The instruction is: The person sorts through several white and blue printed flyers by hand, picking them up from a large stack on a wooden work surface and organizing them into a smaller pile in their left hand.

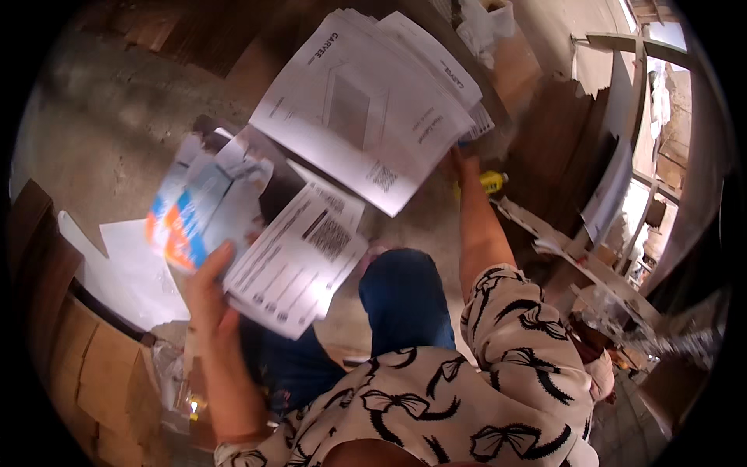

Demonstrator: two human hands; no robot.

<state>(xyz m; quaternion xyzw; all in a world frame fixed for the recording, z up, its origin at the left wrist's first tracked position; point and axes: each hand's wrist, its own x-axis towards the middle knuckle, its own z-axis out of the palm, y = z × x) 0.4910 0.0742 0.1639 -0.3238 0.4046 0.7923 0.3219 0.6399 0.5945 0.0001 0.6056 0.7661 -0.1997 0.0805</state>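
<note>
My left hand [206,300] is closed around a bundle. In it are white printed leaflets [311,257] with a square black code, and blurred blue, orange and white packets [191,214]. Ahead of it, a fanned stack of large white instruction booklets [354,101] lies tilted; the top one shows a line drawing of a rectangular cabinet. My right hand [464,162] is at the stack's right corner, its fingers mostly hidden by the sheets. Something small and blue shows by the fingertips. A yellow object [492,183], perhaps a tape roll or bottle, is beside that wrist.
White sheets [144,268] lie on the floor at left, next to cardboard [93,373]. Dark brown boards [556,140] stack up at right, and more brown boards [179,31] lie at the far left. A pale wooden frame [576,261] stands at right. White plastic wrap [486,27] is at the back.
</note>
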